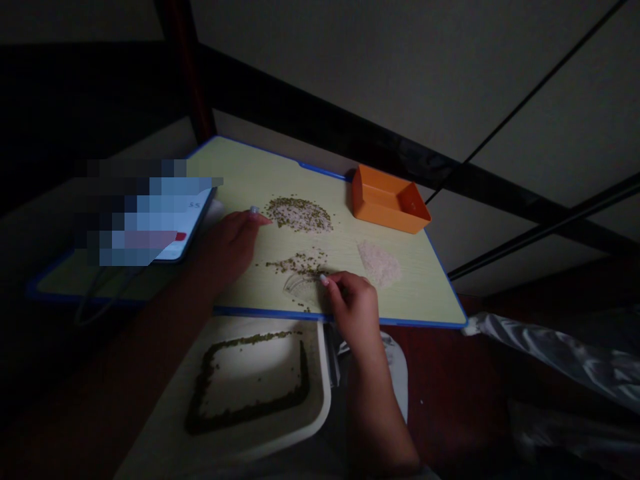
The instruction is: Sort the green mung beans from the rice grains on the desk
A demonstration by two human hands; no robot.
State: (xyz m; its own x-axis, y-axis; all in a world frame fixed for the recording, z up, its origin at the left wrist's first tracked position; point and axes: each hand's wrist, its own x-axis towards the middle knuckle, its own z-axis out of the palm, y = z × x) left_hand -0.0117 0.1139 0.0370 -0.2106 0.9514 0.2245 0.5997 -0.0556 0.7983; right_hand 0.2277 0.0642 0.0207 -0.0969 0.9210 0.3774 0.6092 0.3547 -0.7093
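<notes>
My left hand rests at the left edge of a mixed pile of green beans and white rice-like grains, one finger stretched toward it and nothing visible in its grasp. Closer to me lies a thin scatter of the same beans and grains. Beside that scatter, the thumb and fingers of my right hand are pinched at the edge of a clear protractor with curved markings. To the right of this hand is a pile of white grains. All of it lies on a pale board with a blue rim.
An orange open box stands at the board's back right. A phone, partly blurred out, leans at the left with a cable. Below the board's front edge, a white tub holds green beans along its inner edges.
</notes>
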